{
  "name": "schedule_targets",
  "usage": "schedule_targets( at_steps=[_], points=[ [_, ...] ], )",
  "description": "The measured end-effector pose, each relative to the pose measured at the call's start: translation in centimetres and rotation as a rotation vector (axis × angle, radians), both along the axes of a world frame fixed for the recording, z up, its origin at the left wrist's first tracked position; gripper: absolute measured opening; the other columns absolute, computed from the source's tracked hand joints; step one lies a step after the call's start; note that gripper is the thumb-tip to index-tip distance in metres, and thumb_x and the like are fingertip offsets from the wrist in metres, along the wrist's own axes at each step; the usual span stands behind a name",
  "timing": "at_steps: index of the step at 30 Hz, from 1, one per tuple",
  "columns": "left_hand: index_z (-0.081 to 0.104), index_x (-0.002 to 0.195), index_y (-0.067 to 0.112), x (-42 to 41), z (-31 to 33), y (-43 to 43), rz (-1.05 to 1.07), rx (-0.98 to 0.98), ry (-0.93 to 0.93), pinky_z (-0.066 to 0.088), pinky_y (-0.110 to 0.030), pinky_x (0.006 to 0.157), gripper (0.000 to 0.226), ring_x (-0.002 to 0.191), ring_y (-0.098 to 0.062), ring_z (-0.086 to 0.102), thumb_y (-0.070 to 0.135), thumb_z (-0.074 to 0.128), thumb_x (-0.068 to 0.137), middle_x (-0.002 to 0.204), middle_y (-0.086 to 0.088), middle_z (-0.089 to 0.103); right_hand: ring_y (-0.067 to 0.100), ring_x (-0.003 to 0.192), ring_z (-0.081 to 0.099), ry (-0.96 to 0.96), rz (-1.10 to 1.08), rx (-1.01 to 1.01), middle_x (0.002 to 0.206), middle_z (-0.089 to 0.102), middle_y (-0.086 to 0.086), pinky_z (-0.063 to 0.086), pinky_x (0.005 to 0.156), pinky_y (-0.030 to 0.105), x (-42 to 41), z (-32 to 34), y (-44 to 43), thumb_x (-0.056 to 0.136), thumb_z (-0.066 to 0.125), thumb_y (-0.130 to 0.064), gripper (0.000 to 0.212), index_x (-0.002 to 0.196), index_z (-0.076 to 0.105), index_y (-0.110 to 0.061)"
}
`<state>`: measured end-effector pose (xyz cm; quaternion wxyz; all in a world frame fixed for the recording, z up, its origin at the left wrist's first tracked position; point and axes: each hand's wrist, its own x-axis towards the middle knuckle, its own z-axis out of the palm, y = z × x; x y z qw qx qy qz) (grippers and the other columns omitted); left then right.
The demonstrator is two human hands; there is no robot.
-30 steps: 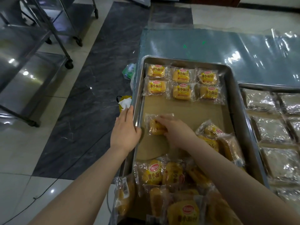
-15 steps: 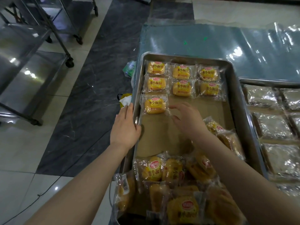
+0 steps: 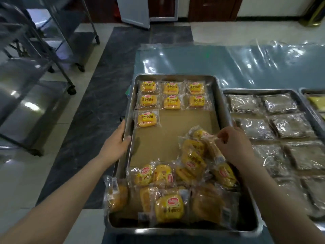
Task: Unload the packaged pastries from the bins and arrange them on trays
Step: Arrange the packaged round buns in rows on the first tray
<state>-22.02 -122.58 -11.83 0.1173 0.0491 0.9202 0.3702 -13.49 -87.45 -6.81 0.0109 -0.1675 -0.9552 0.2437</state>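
The left hand point(image 3: 115, 143) is gripping the left rim of the tray point(image 3: 223, 110), while the right hand point(image 3: 234, 144) is pinching a wrapped pastry point(image 3: 210, 144) atop the loose pile point(image 3: 168, 176)

Pale tiled floor point(image 3: 22, 173), dark marble strip point(image 3: 98, 106), steel racks point(image 3: 35, 55)

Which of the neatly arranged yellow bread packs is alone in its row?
The bread pack nearest the left hand, by the tray's left wall. It lies alone; the six packs beyond fill two rows of three.
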Motion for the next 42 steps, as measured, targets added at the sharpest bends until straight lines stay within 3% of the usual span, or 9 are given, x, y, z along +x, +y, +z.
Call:
schedule_targets(
  at_steps=[5, 10, 13, 16, 20, 25, 30, 35, 42],
  points=[
    [0.032, 0.130, 0.050, 4.7, 3.5, -1.2, 0.020, 0.266, -0.031, 0.029, -0.020, 0.099, 0.039, 0.124, 0.003, 0.035, 0.038, 0.046, 0.095, 0.132, 0.026, 0.038, 0.014, 0.076, 0.057, -0.013, 0.128, -0.144, 0.084, 0.063, -0.006, 0.039, 0.059, 0.026, 3.6, -0.7, -2.1, 0.081, 0.068, -0.024, 0.011, 0.090, 0.063, -0.021],
    [0.048, 0.117, 0.055, 10.2, 5.2, -1.7, 0.016, 0.347, -0.114, 0.043, -0.014, 0.086, 0.034, 0.109, 0.011, 0.052, 0.049, 0.053, 0.084, 0.119, 0.031, 0.057, 0.017, 0.124, 0.045, -0.113, 0.377, -0.100, 0.132, 0.051, -0.006, 0.039, 0.104, 0.041, 4.7, -2.0, -4.6, 0.087, 0.062, -0.041, 0.045, 0.129, 0.051, -0.027],
    [0.044, 0.128, 0.043, 12.7, 4.1, -1.8, 0.132, 0.170, -0.041, 0.047, -0.024, 0.085, 0.048, 0.100, 0.002, 0.058, 0.036, 0.063, 0.084, 0.115, 0.022, 0.057, 0.022, 0.135, 0.036, -0.174, 0.370, -0.088, 0.149, 0.038, 0.001, 0.033, 0.110, 0.041, 4.8, -2.7, -5.6, 0.097, 0.048, -0.032, 0.050, 0.144, 0.036, -0.021],
    [0.049, 0.125, 0.029, 14.4, 3.2, -1.9, 0.291, -0.067, 0.058, 0.044, -0.020, 0.074, 0.048, 0.090, -0.003, 0.056, 0.033, 0.068, 0.082, 0.103, 0.016, 0.055, 0.027, 0.128, 0.044, -0.142, 0.271, -0.126, 0.144, 0.044, 0.008, 0.039, 0.104, 0.040, 4.5, -3.0, -6.4, 0.097, 0.048, -0.029, 0.051, 0.145, 0.034, -0.015],
    [0.059, 0.074, 0.038, 15.2, 3.2, -2.2, 0.269, -0.110, 0.098, 0.036, -0.008, 0.050, 0.013, 0.068, 0.001, 0.062, 0.034, 0.070, 0.078, 0.068, 0.017, 0.063, 0.025, 0.102, 0.060, -0.179, 0.134, -0.179, 0.121, 0.058, 0.009, 0.053, 0.083, 0.040, 3.6, -2.9, -7.2, 0.086, 0.067, -0.034, 0.065, 0.138, 0.036, -0.011],
    [0.064, 0.080, 0.033, 14.2, 4.4, -2.8, 0.355, 0.035, 0.187, 0.046, -0.017, 0.057, 0.002, 0.070, 0.003, 0.061, 0.034, 0.066, 0.081, 0.072, 0.014, 0.065, 0.009, 0.049, 0.045, -0.116, 0.103, -0.411, 0.063, 0.045, -0.004, 0.037, 0.038, 0.021, 1.7, -2.7, -6.7, 0.070, 0.073, -0.014, 0.022, 0.075, 0.051, -0.015],
    [0.067, 0.087, 0.036, 12.2, 5.7, -2.3, 0.494, 0.312, 0.176, 0.052, -0.017, 0.055, 0.010, 0.076, -0.003, 0.067, 0.033, 0.058, 0.086, 0.085, 0.017, 0.069, 0.021, 0.076, 0.071, 0.010, -0.040, -0.975, 0.097, 0.067, 0.003, 0.059, 0.061, 0.035, -0.4, -1.8, -6.1, 0.077, 0.076, -0.010, 0.040, 0.110, 0.054, -0.014],
    [0.070, 0.091, 0.036, 9.8, 5.6, -0.4, 0.525, 0.383, 0.185, 0.052, -0.016, 0.060, 0.020, 0.082, -0.002, 0.066, 0.022, 0.056, 0.090, 0.089, 0.016, 0.070, 0.025, 0.083, 0.070, 0.015, -0.149, -1.027, 0.099, 0.068, 0.007, 0.060, 0.069, 0.042, -3.6, -2.1, -4.9, 0.082, 0.072, -0.030, 0.028, 0.099, 0.054, -0.018],
    [0.070, 0.091, 0.031, 5.7, 4.4, 4.1, 0.482, 0.362, 0.158, 0.049, -0.013, 0.065, 0.019, 0.085, 0.003, 0.063, 0.015, 0.059, 0.088, 0.088, 0.018, 0.069, 0.025, 0.087, 0.068, 0.033, -0.199, -0.981, 0.099, 0.069, 0.009, 0.057, 0.077, 0.047, -9.9, -3.7, -3.4, 0.082, 0.073, -0.024, 0.029, 0.105, 0.060, -0.011]
  ],
)
